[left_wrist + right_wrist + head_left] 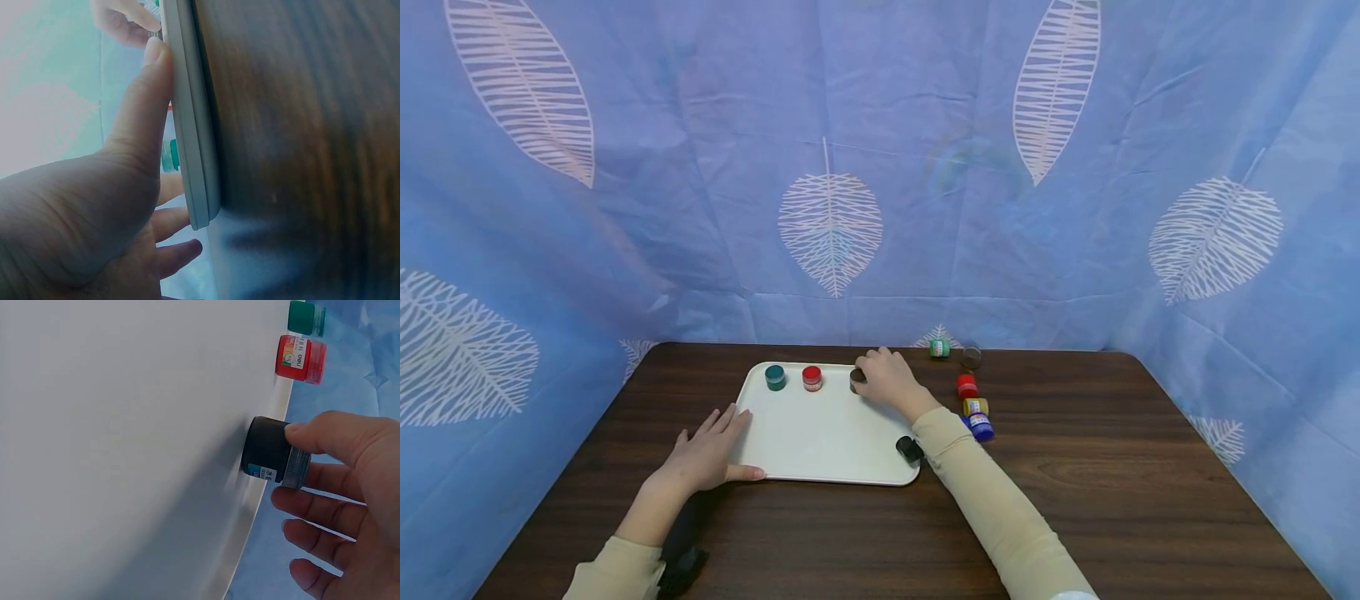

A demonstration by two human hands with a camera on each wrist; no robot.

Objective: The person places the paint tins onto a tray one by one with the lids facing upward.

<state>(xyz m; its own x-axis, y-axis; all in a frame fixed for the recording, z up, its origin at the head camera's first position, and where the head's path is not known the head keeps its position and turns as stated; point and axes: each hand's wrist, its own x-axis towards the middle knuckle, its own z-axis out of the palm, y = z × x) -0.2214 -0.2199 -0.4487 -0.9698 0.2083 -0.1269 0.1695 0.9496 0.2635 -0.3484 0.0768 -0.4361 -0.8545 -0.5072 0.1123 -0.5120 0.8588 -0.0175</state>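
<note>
A white tray (820, 442) lies on the dark wooden table. At its far right, my right hand (891, 385) pinches a small black paint jar (265, 450) with a clear lid between thumb and fingers. The jar's base is at the tray surface in the right wrist view. A green paint jar (775, 377) and a red paint jar (812, 378) stand in a row along the tray's far edge. My left hand (703, 454) rests at the tray's near left corner, fingers spread and fairly straight along the left side, the thumb (140, 106) along the front rim.
Right of the tray, several more jars stand or lie on the table (1112, 483): a green one (939, 348), a dark one (972, 358), a red one (967, 386), a yellow one (976, 407) and blue ones (981, 428). A blue leaf-print curtain (925, 233) hangs behind.
</note>
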